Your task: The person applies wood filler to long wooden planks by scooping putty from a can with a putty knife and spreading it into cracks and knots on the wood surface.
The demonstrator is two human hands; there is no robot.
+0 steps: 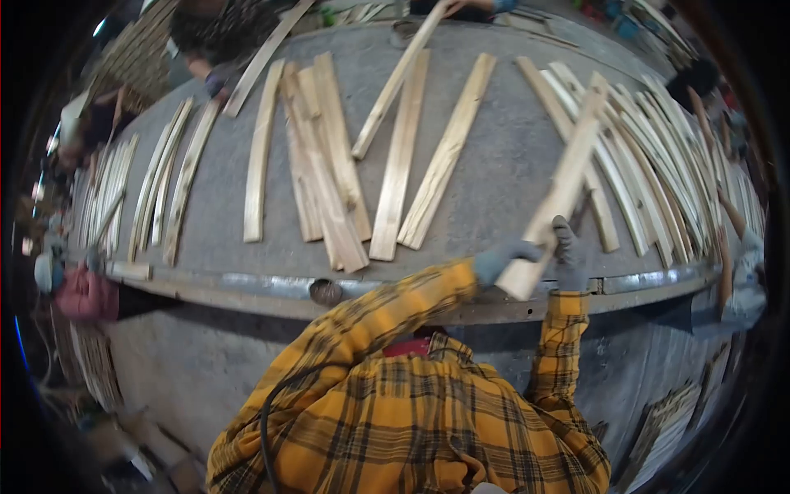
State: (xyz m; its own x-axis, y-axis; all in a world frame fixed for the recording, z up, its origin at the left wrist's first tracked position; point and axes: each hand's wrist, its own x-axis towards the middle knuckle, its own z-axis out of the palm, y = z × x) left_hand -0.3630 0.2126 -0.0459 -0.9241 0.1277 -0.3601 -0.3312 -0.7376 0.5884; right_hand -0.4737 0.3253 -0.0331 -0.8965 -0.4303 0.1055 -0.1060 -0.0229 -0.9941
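Observation:
A pale wooden board [569, 181] slants up and away over the right part of the table, its near end by the table's front edge. My left hand [504, 258], in a grey glove, grips its left edge near that end. On the opposite edge, my right hand [568, 257], also gloved, has its fingers closed with the thumb up along the board. Under and beside the far part of this board lie several more boards [613, 169] in a fanned row.
On the grey table [502, 169], separate boards [448, 152] and an overlapping pile [325, 177] lie in front of me. Across the table, a co-worker's hand [455, 6] holds a slanted board [399, 82]. A small round container [326, 291] sits at the metal front edge. Other people stand at both sides.

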